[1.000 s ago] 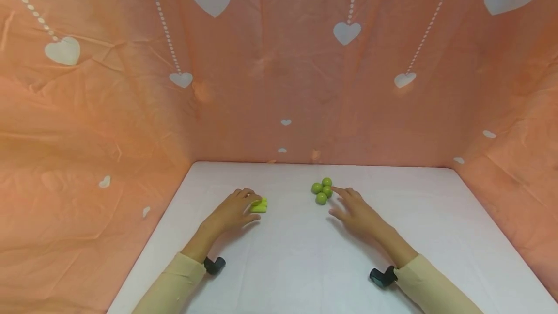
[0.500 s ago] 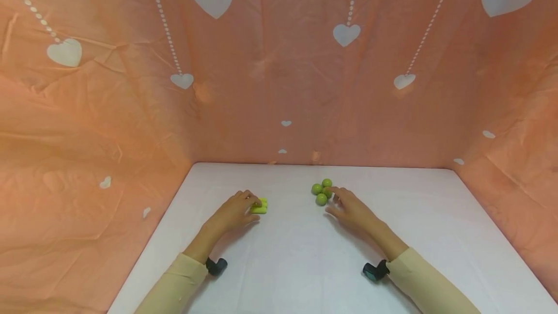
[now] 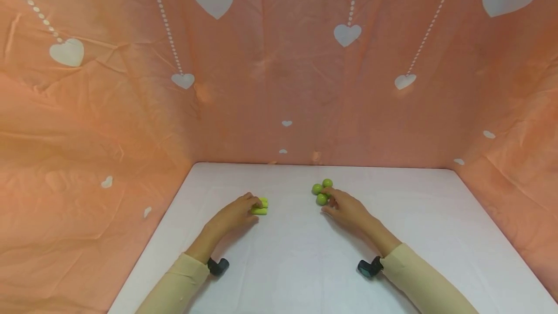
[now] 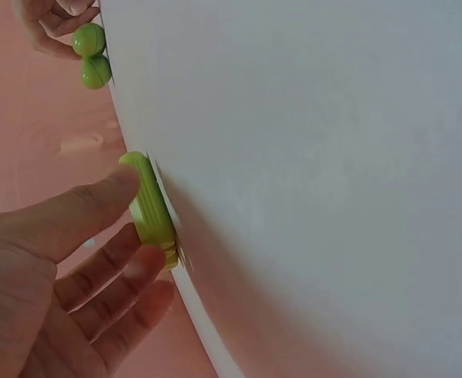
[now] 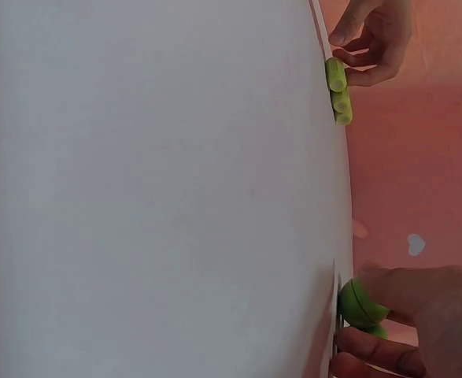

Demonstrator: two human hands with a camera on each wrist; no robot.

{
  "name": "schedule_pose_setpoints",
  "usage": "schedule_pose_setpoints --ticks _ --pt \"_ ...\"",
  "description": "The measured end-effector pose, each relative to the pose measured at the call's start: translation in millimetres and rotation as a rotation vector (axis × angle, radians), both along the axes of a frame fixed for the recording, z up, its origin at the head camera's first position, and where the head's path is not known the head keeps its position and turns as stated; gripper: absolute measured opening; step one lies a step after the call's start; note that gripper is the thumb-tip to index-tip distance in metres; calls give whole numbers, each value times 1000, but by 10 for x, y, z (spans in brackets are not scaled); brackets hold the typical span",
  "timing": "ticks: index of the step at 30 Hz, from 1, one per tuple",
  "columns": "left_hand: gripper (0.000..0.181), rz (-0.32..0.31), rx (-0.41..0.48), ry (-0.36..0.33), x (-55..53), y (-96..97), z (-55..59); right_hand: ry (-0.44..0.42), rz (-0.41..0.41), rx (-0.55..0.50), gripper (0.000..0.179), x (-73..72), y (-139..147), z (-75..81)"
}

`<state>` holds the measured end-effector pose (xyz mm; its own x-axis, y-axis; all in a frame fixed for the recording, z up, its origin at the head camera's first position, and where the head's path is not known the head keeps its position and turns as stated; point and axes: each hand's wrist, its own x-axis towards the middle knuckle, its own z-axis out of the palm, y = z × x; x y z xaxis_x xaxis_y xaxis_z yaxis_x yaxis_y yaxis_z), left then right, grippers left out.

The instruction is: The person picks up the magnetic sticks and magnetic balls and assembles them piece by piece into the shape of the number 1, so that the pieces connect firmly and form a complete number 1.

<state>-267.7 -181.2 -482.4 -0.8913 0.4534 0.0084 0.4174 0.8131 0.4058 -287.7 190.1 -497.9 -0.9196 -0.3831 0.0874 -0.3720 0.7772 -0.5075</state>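
On the left of the white table lie several short yellow-green ridged cylinders (image 3: 260,211), side by side. My left hand (image 3: 234,212) is over their left end, fingertips on or just above them, thumb a little apart on the near side. Their kind is unclear; pale round ends show on the cylinders (image 5: 338,85) in the right wrist view. Farther right sits a cluster of glossy green balls (image 3: 321,199), each with a thin seam. My right hand (image 3: 348,210) reaches over the right side of the cluster, its fingers covering one ball and its thumb apart. Contact there is partly hidden.
The white tabletop (image 3: 287,260) runs between orange cloth walls (image 3: 279,62) printed with white hearts. Both wrists carry small black cameras (image 3: 370,268) below beige sleeves (image 3: 427,280).
My right hand has moved left, its fingers now reaching over the balls. The left fingers have bent down slightly at the cylinders. Cylinders and balls have stayed put.
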Motion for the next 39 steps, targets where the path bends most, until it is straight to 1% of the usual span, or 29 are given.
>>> schedule_pose_setpoints --ticks 3,6,9,13,18,23,26,31,36,39 --pt "28 11 48 -47 8 2 4 0 5 -5 50 -12 -5 -2" --pt "28 24 60 -63 20 0 5 2 10 -9 44 -25 -8 -12" --pt "26 33 43 -56 27 1 0 6 8 -4 40 -28 -13 -22" --pt "24 38 11 -36 31 16 -7 16 9 1 39 -17 -32 -22" --pt "23 22 22 -26 25 50 -13 10 16 -17 36 14 -58 -8" --pt "20 40 10 -35 32 73 -43 6 18 -21 35 48 -57 -15" --pt "19 46 0 -25 51 87 -44 -1 18 -26 34 74 -41 -26" --pt "19 59 -25 -25 70 132 -10 -17 32 -69 33 131 -16 -16" --pt "19 54 -49 -31 49 229 16 -31 42 -150 31 202 -9 -11" --pt "19 43 -37 -49 39 302 45 -49 40 -211 31 250 -20 8"
